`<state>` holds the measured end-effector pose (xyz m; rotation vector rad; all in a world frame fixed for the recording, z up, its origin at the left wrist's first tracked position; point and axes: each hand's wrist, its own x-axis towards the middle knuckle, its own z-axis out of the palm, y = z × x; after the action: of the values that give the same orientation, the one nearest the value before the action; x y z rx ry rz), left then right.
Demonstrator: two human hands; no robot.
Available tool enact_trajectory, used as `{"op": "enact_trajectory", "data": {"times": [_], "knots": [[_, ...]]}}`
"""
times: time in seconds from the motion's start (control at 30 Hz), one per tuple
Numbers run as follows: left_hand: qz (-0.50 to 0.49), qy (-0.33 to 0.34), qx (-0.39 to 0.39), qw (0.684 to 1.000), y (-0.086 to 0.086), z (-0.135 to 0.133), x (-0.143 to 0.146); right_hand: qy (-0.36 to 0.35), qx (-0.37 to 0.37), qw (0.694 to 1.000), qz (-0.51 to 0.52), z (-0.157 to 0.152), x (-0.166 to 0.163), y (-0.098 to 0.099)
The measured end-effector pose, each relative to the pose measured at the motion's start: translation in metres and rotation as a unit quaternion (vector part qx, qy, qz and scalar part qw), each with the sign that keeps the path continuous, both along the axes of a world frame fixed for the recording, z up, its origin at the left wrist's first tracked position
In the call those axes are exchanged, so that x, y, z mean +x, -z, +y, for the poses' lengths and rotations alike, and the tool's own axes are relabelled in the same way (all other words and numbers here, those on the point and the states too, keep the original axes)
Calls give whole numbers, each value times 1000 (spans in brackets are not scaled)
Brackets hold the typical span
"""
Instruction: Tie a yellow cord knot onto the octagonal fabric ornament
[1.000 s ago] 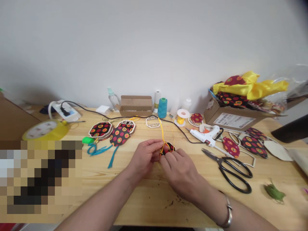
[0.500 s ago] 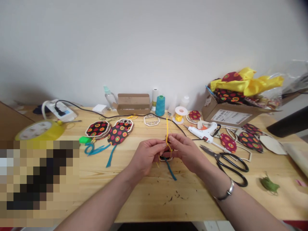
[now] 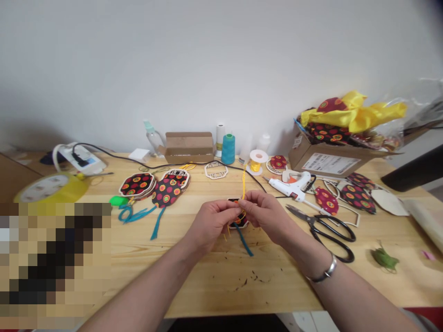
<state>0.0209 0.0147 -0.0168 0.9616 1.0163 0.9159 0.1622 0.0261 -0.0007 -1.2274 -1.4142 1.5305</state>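
Right hand [image 3: 268,216] shifted left, both hands pinching yellow cord [image 3: 243,184]; left hand [image 3: 211,223] half hides patterned ornament [image 3: 238,216].

We see bare table [image 3: 214,281] near us, scissors [image 3: 328,228] and glue gun [image 3: 292,186] crowding right, fabric pieces [image 3: 154,186] left, teal spool [image 3: 228,149] behind.

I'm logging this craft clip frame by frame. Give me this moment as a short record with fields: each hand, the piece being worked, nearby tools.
left hand: pinches the yellow cord
right hand: pinches the cord from the other side
ornament: small patterned piece between the hands, teal tassel trailing on the table
nearby tools: scissors and glue gun, right of the hands
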Motion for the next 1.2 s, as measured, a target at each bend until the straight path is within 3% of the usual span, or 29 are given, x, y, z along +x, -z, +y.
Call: {"op": "enact_trajectory", "data": {"times": [0.6,0.93,1.2], "knots": [[0,12,-22,1000,-5,0,0,38,9,999,3,4,3,1],[37,-9,-10,999,-2,1,-3,-58,-13,998,10,6,11,-5],[50,-15,-2,999,-4,0,-1,-26,26,998,-41,10,12,2]]}}
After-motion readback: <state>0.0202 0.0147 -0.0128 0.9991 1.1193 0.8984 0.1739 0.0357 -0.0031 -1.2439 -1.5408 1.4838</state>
